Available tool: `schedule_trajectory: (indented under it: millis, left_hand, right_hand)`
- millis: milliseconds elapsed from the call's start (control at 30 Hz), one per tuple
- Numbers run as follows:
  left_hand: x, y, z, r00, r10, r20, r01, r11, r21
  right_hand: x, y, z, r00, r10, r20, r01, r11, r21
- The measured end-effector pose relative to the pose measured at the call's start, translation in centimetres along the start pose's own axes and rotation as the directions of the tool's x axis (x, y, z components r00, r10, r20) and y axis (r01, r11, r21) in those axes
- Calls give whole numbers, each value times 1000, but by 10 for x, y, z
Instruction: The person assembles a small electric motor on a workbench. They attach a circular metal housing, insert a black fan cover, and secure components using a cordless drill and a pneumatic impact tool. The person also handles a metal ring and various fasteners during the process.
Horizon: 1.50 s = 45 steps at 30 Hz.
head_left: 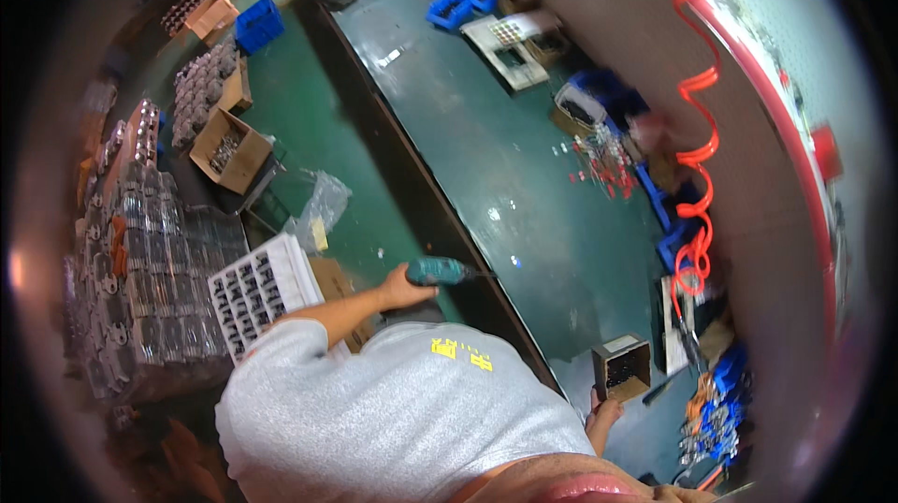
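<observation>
Left hand (400, 289) is gripping a teal power screwdriver (435, 271); right hand (605, 412) is grasping a cardboard box (601, 367) just ahead, dark contents (625, 378) looking indistinct.

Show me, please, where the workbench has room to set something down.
The broadest mostly bare patch of the workbench lies between its long dark edge and the small red-and-white parts. Another lies between that edge and the white frame. The far side is crowded with blue bins, and blue-and-silver parts beyond the cardboard box at the right hand.
</observation>
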<state>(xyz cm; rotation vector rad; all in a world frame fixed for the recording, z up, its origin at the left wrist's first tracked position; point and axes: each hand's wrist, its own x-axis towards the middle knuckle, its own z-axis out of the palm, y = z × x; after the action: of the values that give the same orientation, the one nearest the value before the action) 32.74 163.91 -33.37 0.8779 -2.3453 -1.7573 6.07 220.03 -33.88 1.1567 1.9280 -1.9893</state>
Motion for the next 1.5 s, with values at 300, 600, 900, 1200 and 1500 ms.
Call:
schedule_trajectory:
  millis: [300, 600, 900, 1200, 1500]
  left_hand:
    - [-2, -52, -212, 974, -141, -177, 140, 990, -22]
    - [-13, -84, -342, 820, -298, -489, 246, 954, -169]
    - [28, -150, -493, 740, -338, -581, 254, 941, -223]
    - [109, -179, -671, 544, -452, -707, 277, 892, -357]
    - [237, -253, -911, 715, -405, -570, 316, 914, -255]
  right_hand:
    - [-181, 21, 377, 777, 48, 627, 242, 897, -369]
    - [-308, 65, 667, 476, 119, 871, 420, 840, -344]
    - [-377, 129, 947, 441, 100, 892, 494, 802, -334]
    - [-448, 176, 1244, 657, -23, 754, 426, 836, -345]
    - [-452, 192, 1455, 878, -125, 462, 313, 880, -358]
